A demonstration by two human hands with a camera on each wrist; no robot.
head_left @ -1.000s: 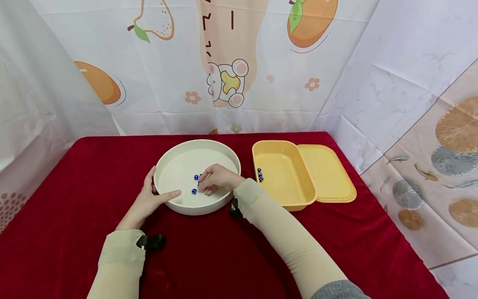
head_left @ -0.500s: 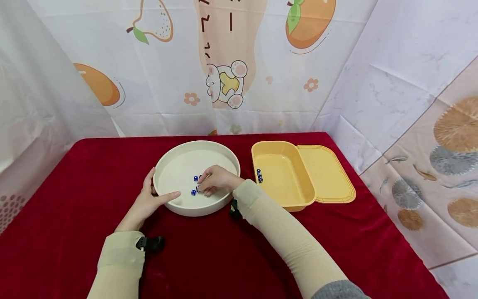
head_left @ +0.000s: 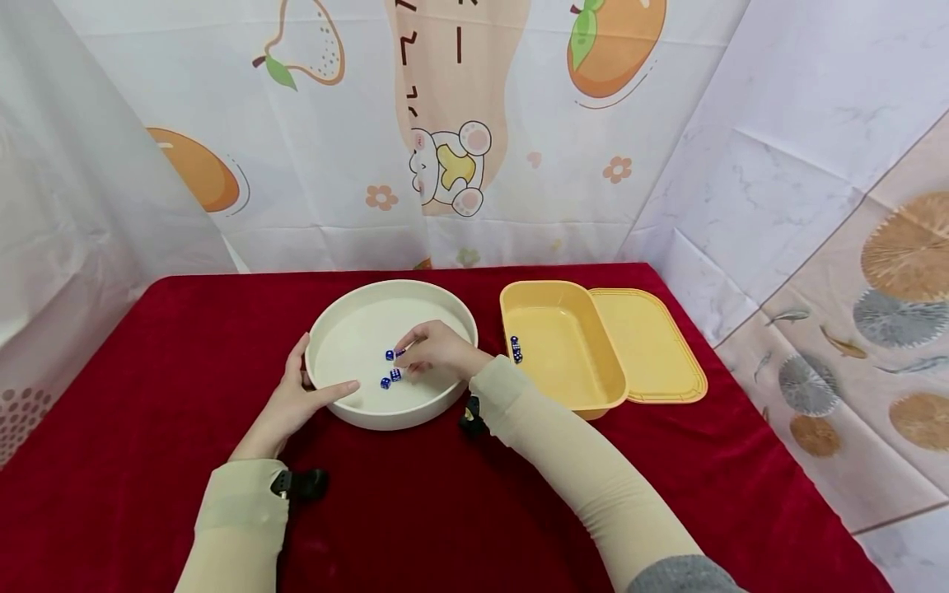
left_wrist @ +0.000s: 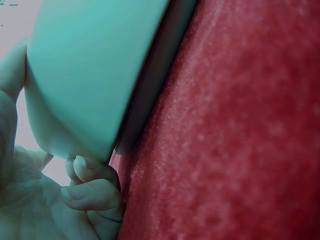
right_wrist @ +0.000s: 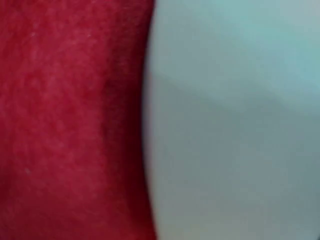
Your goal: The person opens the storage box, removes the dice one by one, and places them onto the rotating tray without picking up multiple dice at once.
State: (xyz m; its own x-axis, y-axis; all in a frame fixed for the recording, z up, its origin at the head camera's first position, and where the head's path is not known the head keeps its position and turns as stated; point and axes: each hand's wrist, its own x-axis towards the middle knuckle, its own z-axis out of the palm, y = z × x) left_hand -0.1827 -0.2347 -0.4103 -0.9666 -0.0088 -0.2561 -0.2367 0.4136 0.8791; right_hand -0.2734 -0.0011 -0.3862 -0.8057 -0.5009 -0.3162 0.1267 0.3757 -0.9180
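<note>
A round cream tray [head_left: 356,321] with a raised wall stands on the red cloth. My left hand [head_left: 292,399] grips its left side, the thumb over the rim; in the left wrist view its fingers [left_wrist: 95,192] curl against the tray's outer wall [left_wrist: 95,75]. Inside the tray my right hand [head_left: 437,350] pinches a blue die [head_left: 400,352], which its fingertips partly cover. Close by lie three other blue dice: one die [head_left: 390,355] to the left, a second die [head_left: 395,375] nearer me and a third die [head_left: 385,383] beside that.
Right of the tray stands a yellow rectangular box [head_left: 571,354] with several blue dice [head_left: 516,350] lined up along its left wall. Its yellow lid [head_left: 660,346] lies flat beside it. The right wrist view shows only the tray's wall [right_wrist: 230,140] and red cloth [right_wrist: 60,120].
My right hand has let the nearer die come free beside the third die and has shifted slightly away from me to another die. The left hand has stayed on the tray.
</note>
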